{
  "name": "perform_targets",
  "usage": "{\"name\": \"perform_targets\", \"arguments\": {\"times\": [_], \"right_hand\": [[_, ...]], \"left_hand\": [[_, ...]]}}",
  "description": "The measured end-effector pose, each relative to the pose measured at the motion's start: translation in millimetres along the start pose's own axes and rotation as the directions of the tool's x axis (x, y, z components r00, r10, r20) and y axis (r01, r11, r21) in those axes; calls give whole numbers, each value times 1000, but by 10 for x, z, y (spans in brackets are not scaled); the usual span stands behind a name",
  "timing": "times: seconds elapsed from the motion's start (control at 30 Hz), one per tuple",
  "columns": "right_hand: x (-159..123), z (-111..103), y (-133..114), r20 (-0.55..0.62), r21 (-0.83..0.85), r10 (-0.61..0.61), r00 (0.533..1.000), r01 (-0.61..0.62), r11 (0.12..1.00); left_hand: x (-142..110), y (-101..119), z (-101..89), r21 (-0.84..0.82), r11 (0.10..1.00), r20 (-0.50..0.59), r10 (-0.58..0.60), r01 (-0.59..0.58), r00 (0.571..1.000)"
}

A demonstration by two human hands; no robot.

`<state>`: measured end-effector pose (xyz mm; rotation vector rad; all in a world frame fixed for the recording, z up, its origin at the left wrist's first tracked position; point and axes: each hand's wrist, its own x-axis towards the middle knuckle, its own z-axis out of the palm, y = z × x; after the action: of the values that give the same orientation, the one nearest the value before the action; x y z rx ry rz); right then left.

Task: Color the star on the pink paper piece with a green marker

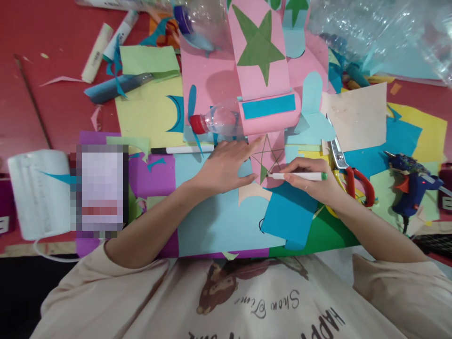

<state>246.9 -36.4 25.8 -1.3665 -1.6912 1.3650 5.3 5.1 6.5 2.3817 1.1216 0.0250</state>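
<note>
My right hand (pixel 312 176) grips a white marker with a green end (pixel 300 176), its tip on a pink paper strip (pixel 277 141). The strip bears a star outline in green lines, and its lower left point is coloured green. My left hand (pixel 226 165) lies flat with fingers spread, its fingertips on the strip's left part. Beyond the strip is a plastic bottle with a red cap (pixel 221 121), wrapped in pink paper with a blue rectangle (pixel 269 106). Farther back, a large green star (pixel 262 44) fills a pink panel.
Scissors with red handles (pixel 356 186) lie right of my right hand, near a blue glue gun (pixel 411 186). A black-tipped white marker (pixel 187 149) rests left of the bottle. A blurred-out screen (pixel 102 183) and a white box (pixel 40 195) stand at left. Clear plastic bottles (pixel 384 33) and paper scraps surround the work.
</note>
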Motion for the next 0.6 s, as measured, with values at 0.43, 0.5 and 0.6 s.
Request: {"name": "perform_targets", "arguments": {"times": [0.43, 0.5, 0.6], "right_hand": [[-5, 2, 16, -22, 0, -11, 1000, 11, 1000], [0, -1, 28, -26, 3, 4, 1000, -4, 1000], [5, -4, 40, -50, -4, 13, 999, -13, 1000]], "left_hand": [[-5, -3, 1, 7, 1000, -7, 9, -9, 1000], [-5, -9, 7, 12, 1000, -5, 9, -9, 1000], [-1, -6, 5, 28, 1000, 8, 1, -1, 1000]]}}
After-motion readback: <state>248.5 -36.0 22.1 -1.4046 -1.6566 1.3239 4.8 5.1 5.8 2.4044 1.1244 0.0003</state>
